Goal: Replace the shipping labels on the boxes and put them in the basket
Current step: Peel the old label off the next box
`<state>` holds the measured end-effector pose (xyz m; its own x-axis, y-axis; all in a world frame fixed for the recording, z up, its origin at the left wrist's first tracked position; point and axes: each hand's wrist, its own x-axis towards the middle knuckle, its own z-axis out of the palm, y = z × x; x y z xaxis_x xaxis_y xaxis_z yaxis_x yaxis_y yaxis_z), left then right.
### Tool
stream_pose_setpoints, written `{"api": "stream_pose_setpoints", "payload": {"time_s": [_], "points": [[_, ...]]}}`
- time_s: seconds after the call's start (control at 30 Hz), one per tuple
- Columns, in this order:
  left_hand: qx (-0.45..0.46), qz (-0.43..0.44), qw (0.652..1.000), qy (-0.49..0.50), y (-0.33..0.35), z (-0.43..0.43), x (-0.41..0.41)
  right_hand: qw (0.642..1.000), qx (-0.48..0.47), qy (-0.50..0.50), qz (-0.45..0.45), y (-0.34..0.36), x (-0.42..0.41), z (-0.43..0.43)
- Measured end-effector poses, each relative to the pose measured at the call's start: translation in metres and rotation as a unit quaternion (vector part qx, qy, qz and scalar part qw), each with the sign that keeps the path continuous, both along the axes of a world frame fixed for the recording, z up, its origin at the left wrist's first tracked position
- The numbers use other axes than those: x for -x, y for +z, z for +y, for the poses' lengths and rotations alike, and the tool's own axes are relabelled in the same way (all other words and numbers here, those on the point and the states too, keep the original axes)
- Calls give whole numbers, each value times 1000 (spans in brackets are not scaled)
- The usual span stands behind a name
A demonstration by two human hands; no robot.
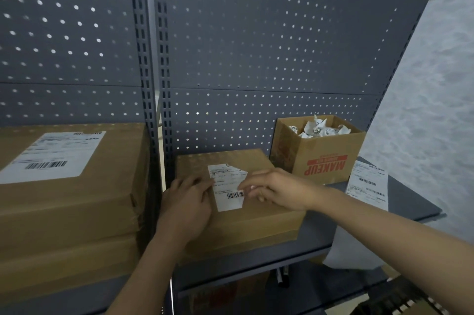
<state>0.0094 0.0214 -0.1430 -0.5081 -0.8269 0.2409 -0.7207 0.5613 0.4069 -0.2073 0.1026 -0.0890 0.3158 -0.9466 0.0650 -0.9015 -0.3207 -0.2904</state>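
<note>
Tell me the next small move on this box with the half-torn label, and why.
Probably peel the label leftward off the box with the right hand, while the left hand presses the box down. The label's upper right part is already torn away, the right hand seems to pinch its ragged right edge, and the rest looks stuck to the cardboard.

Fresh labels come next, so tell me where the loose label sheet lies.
Head view: the label sheet lies on the dark shelf at far right, just right of the MAKEUP box.
</note>
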Motion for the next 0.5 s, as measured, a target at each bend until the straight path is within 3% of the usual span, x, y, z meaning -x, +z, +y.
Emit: {"api": "stream_pose_setpoints", "payload": {"time_s": [0.1,0.5], "points": [[3,3,1000,1,-2,-1,0,1000,-9,-13,-16,1,0,1],[10,1,1000,-1,-2,-1,0,996,49,50,63,-7,-16,-7]]}}
